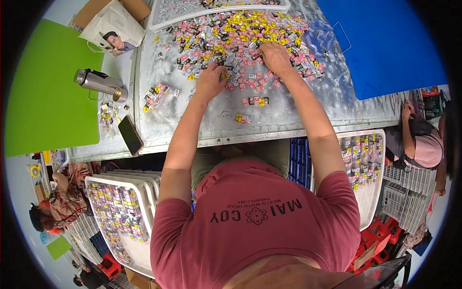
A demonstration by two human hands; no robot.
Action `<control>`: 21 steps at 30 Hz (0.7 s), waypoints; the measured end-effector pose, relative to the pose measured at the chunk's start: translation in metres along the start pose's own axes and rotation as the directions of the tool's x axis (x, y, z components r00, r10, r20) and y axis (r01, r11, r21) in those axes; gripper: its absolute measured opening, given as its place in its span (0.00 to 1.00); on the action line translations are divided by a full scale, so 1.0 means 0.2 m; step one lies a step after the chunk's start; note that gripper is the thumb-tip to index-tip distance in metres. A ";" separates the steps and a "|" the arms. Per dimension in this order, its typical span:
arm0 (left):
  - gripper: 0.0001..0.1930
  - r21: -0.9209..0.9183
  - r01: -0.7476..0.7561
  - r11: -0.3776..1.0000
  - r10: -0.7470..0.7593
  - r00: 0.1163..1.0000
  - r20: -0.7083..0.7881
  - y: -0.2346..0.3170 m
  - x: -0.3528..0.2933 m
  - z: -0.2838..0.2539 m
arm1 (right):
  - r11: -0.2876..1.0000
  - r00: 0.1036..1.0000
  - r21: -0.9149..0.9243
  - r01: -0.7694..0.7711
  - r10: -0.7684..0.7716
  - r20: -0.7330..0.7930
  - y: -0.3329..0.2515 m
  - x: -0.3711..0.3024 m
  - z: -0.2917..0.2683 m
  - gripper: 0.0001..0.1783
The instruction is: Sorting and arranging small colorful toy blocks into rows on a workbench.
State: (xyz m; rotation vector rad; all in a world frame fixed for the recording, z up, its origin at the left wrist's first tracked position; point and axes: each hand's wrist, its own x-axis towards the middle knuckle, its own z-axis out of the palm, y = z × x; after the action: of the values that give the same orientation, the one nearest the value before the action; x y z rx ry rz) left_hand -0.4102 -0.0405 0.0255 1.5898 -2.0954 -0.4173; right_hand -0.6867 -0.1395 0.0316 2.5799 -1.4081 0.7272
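Note:
A wide heap of small square plastic pieces (248, 60) in pink, black, yellow and white lies on the metal-topped table (192, 127). My left hand (210, 83) rests at the heap's near left edge, thumb and fingers apart, the fingertips among the pieces. Deeper in the heap on the right, my right hand (276, 59) touches the pieces with bent, parted fingers. Nearer me lie a short row of joined pieces (255, 101), a yellow and pink group (243, 118) and a lone white piece (225, 114). A small cluster (156, 96) sits left of my left hand.
A clear-walled tray (219, 13) of pieces stands at the back. Left are a steel flask (98, 81), a phone (130, 135) and a white bag (115, 30). A blue board (390, 43) lies right. Loaded white trays (139, 241) flank me; co-workers (423, 144) sit beyond.

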 end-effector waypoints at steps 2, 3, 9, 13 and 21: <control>0.16 0.000 -0.001 1.000 0.001 1.000 -0.002 0.00 0.00 0.01 | 0.999 0.999 0.039 0.020 -0.019 -0.029 0.00 0.00 -0.02 0.06; 0.16 0.007 -0.020 1.000 0.020 0.999 -0.039 0.00 0.00 0.02 | 0.999 0.999 0.037 0.014 -0.013 -0.029 0.00 0.00 -0.04 0.06; 0.20 0.114 0.137 0.984 -0.128 0.988 -0.085 0.09 0.00 0.01 | 0.892 0.996 0.442 -0.089 0.077 0.045 -0.17 -0.23 -0.30 0.10; 0.19 0.167 0.149 0.975 -0.119 0.977 -0.175 0.08 0.00 0.05 | 0.888 0.986 0.444 -0.118 0.052 0.158 -0.25 -0.53 -0.43 0.11; 0.17 0.117 0.164 0.979 -0.141 0.973 -0.183 0.13 -0.05 0.00 | 0.809 0.961 0.529 -0.255 0.151 0.232 -0.30 -0.60 -0.43 0.10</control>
State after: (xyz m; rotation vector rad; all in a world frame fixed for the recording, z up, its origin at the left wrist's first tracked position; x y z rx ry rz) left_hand -0.4296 -0.0245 0.0368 1.8028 -1.9106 -0.1853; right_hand -0.7230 0.0142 0.0596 3.0147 -1.7722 1.1060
